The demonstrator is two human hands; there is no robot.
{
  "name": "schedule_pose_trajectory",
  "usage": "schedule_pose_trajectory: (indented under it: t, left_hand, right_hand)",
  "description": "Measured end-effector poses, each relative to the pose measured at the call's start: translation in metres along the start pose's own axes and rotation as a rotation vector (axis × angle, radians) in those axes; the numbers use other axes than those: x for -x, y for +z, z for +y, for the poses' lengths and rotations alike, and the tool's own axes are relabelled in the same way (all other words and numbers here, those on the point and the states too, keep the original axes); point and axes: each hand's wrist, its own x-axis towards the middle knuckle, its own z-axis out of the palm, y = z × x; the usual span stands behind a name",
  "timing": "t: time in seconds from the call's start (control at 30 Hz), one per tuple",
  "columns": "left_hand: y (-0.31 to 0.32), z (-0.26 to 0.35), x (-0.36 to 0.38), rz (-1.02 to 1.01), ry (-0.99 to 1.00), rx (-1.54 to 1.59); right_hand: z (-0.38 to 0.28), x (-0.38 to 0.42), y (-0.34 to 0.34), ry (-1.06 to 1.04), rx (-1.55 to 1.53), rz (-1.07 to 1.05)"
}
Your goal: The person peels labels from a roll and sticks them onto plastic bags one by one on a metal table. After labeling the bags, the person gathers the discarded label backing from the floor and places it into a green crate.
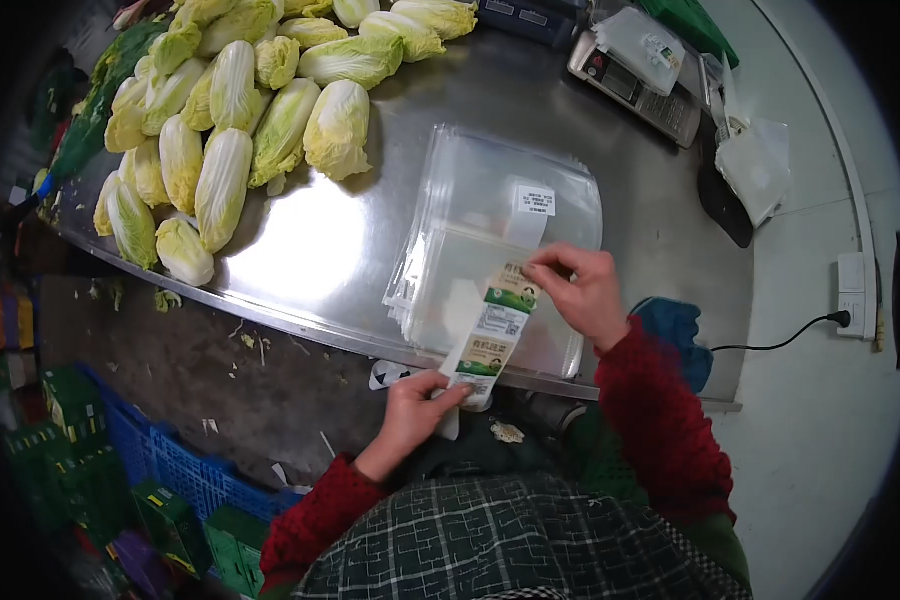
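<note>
A strip of printed labels (pixel 500 322) in green, cream and white stretches between my two hands. My left hand (pixel 415 415) pinches its lower end near the table's front edge. At the strip's upper end, my right hand (pixel 582 295) has thumb and forefinger closed on the label's corner. Beneath the labels lies a stack of clear plastic bags (pixel 470 190) on the metal table (pixel 380 215). One small white sticker (pixel 536 200) shows on the upper part of the stack.
Many Chinese cabbages (pixel 233 85) are heaped at the back left. A scale (pixel 635 90) with a plastic pack on it stands at the back right. Near my right sleeve is a blue cloth (pixel 675 335). Blue and green crates (pixel 175 460) are on the floor at left.
</note>
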Motion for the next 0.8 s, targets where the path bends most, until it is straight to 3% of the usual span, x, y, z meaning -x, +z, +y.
schedule_pose_trajectory:
  t: [0.07,0.13,0.2,0.23,0.27,0.3,0.33,0.37,0.4,0.43,0.47,0.5,0.53,0.6,0.67,0.7,0.73,0.77,0.8]
  left_hand:
    - [-0.014,-0.002,0.003,0.078,0.055,-0.040]
    - [-0.035,-0.003,0.012,0.257,0.245,-0.397]
    - [-0.058,-0.014,0.032,0.470,0.218,-0.334]
    - [-0.092,-0.027,0.045,0.611,0.208,-0.446]
    - [-0.127,-0.019,0.055,0.846,0.316,-0.577]
    - [-0.182,-0.040,0.073,1.111,0.477,-0.768]
    - [-0.235,-0.032,0.097,1.271,0.610,-0.928]
    - [-0.289,-0.004,0.134,1.430,0.742,-1.096]
    - [-0.340,0.028,0.183,1.678,0.612,-1.490]
    - [-0.350,0.076,0.207,2.040,0.430,-1.698]
    - [-0.338,0.128,0.223,2.065,0.265,-2.120]
    - [-0.376,0.142,0.257,2.018,0.438,-2.078]
    - [-0.413,0.143,0.283,1.969,0.610,-2.025]
    - [-0.374,0.087,0.234,1.339,0.833,-1.531]
    - [-0.309,0.001,0.160,0.837,0.672,-0.120]
    - [-0.302,-0.064,0.146,0.716,0.264,0.120]
    - [-0.266,-0.097,0.106,0.550,0.393,-0.320]
    - [-0.166,0.010,0.078,0.406,0.625,-1.086]
    - [-0.129,0.044,0.073,0.253,0.582,-0.889]
  right_hand:
    - [0.014,0.000,0.009,-0.006,-0.022,0.026]
    - [0.017,-0.010,0.012,-0.020,-0.049,0.037]
    - [0.015,-0.017,0.002,0.049,-0.286,0.307]
    - [0.019,-0.016,-0.001,0.070,-0.207,0.231]
    - [0.025,-0.012,0.001,0.079,-0.203,0.242]
    - [0.038,-0.011,0.007,0.149,-0.046,0.097]
    - [0.054,-0.010,0.013,0.217,0.112,-0.055]
    - [0.076,-0.008,0.022,0.151,0.332,-0.096]
    - [0.085,-0.007,0.028,0.148,0.331,-0.098]
    - [0.092,-0.005,0.033,0.152,0.436,-0.078]
    - [0.093,-0.003,0.036,0.156,0.540,-0.059]
    - [0.091,-0.002,0.037,0.031,0.633,0.013]
    - [0.085,-0.001,0.033,0.032,0.632,0.021]
    - [0.076,-0.003,0.025,0.063,0.779,-0.121]
    - [0.079,0.022,0.038,-0.071,0.706,-0.207]
    - [0.082,0.035,0.043,-0.190,0.630,-0.284]
    - [0.088,0.032,0.043,-0.184,0.632,-0.266]
    - [0.094,0.027,0.041,-0.100,0.535,-0.257]
    - [0.097,0.032,0.042,0.000,0.431,-0.269]
